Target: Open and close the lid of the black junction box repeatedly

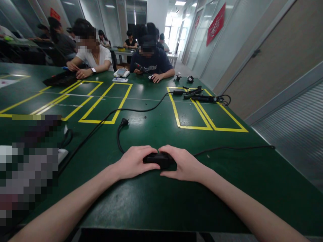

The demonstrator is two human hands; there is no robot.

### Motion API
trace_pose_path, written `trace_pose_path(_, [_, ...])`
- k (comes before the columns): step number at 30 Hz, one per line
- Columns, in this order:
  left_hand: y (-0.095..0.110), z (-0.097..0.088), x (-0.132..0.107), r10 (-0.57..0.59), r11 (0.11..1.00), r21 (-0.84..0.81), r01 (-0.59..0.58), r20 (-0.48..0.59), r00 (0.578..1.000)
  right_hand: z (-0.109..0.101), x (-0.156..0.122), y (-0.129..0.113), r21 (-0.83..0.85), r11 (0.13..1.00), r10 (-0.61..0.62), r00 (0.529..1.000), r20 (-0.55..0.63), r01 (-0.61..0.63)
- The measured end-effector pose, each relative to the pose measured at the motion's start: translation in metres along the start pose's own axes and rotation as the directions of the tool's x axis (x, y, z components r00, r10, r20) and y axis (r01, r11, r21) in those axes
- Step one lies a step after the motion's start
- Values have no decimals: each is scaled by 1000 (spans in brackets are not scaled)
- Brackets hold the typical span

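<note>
A black power adapter (159, 161) is lying directly between the palms, its long axis running roughly left to right from one hand to the other. The left hand (135, 162) is grasping its left end and the right hand (185, 163) its right end, thumbs pressing on the near side, fingers curling over the far side; neither hand is sitting clearly nearer. A green tabletop (161, 205) is spreading around the adapter. Leftward and beyond it, a mains plug (124, 122) is resting on a short cord that is disappearing behind the left hand, while a thin cable (234, 148) is trailing off to its right (the joins themselves are being hidden by the hands). Farther beyond the adapter, yellow tape (195, 128) is marking out rectangles, and a tangle of black parts (204, 98) is lying to the right. Beyond all this, a person in a navy shirt (155, 60) is working, and a red banner (216, 25) is hanging on the partition.
</note>
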State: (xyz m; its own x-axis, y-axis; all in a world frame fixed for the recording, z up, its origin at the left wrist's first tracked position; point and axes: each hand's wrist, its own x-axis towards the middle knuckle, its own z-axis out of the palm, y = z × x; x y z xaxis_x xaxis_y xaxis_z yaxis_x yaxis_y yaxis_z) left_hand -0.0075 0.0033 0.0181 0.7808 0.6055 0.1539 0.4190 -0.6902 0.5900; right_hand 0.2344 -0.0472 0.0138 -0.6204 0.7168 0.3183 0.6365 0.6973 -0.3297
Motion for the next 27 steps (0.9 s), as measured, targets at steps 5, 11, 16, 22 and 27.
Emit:
trace_pose_path(5, [-5,1,-2,63,996,68,-60,-49,997,1,-4,2,201,965,159,986,48,-166])
trace_pose_path(11, [-5,-3,-2,46,996,82,-44,-22,999,5,-2,3,174,982,73,997,15,-74])
trace_pose_path(16, [-4,-1,-3,46,996,73,-44,-27,999,5,-1,1,163,986,50,999,-14,-47])
trace_pose_path(22, [-3,0,-3,73,995,68,-68,-64,995,3,-3,0,-97,993,-60,993,104,70])
trace_pose_path(27, [-1,-6,-3,216,964,234,-123,-425,879,-16,-11,38,43,992,129,959,-254,-122])
